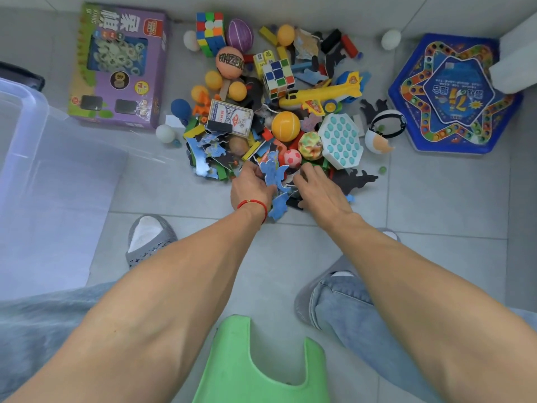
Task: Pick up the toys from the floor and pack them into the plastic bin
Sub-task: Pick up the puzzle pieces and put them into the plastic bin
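a heap of toys lies on the floor just beyond the left hand and right hand: balls, cubes, puzzle pieces. clear plastic bin stands well left of them.

Green stool, grey slippers

Grey tiled floor under a toy heap, purple box, blue board, clear bin.
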Demonstrator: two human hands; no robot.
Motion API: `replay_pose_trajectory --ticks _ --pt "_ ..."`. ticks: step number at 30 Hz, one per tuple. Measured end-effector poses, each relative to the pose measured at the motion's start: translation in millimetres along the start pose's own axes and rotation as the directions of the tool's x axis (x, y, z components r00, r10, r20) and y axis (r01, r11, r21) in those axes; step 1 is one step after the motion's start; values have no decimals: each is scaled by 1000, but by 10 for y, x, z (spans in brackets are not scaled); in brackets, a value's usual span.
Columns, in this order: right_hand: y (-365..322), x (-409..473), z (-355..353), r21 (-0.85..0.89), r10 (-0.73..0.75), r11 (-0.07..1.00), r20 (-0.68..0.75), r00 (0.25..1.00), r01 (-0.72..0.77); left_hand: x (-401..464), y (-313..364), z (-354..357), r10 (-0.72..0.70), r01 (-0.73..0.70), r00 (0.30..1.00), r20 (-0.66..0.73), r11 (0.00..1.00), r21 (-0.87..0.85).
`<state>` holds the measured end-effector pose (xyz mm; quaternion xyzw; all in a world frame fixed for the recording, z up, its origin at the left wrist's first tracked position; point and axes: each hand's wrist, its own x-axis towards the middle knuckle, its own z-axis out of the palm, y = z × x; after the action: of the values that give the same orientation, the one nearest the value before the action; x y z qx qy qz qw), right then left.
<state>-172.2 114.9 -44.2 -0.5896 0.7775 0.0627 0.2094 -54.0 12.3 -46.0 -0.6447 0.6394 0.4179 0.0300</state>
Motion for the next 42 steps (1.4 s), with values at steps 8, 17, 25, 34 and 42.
replay_pose_trajectory --ticks 8,17,25,34,42 --pt "15 -7 21 29 72 997 -22 997 -71 -110 -229 -276 232 -232 973 6 971 64" --pt "-176 -264 220 343 323 884 45 945 -319 -434 -299 93 17 -69 969 248 977 202" --pt "-273 -93 379 184 296 938 15 955 -294 -348 -400 231 274 -334 943 192 761 556" --pt "-382 -425 401 481 491 761 11 871 -435 -284 -389 181 211 -257 966 151 857 446" --pt "-899 -284 446 594 587 570 189 787 -568 -420 -668 -199 -131 128 984 118 991 33"
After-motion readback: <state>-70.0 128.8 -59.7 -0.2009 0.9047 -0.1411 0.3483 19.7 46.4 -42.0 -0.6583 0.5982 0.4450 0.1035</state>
